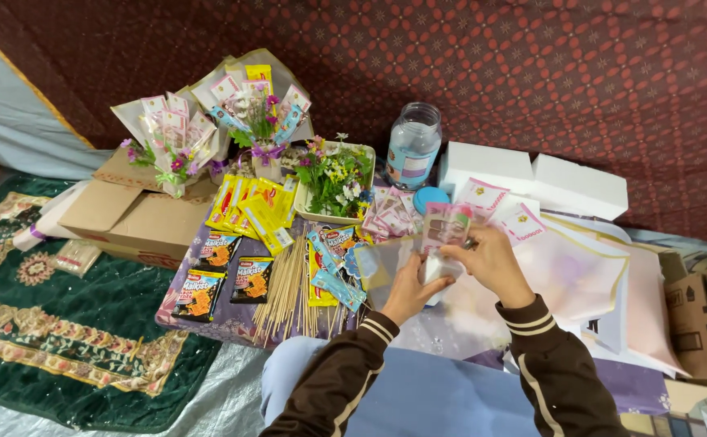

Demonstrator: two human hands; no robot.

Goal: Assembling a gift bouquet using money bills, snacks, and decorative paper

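Observation:
My left hand and my right hand together hold a small pink-and-white snack packet in a clear wrapper, raised above a low table. The left hand grips the wrapper's lower edge; the right hand pinches the packet's right side. More pink packets lie in a heap just behind, next to a blue lid. Both sleeves are brown with cream stripes.
Wooden skewers, dark snack packets and yellow sachets lie at the left of the table. Two snack bouquets, a tray of small flowers, a clear jar, white boxes, wrapping sheets and cardboard boxes surround them.

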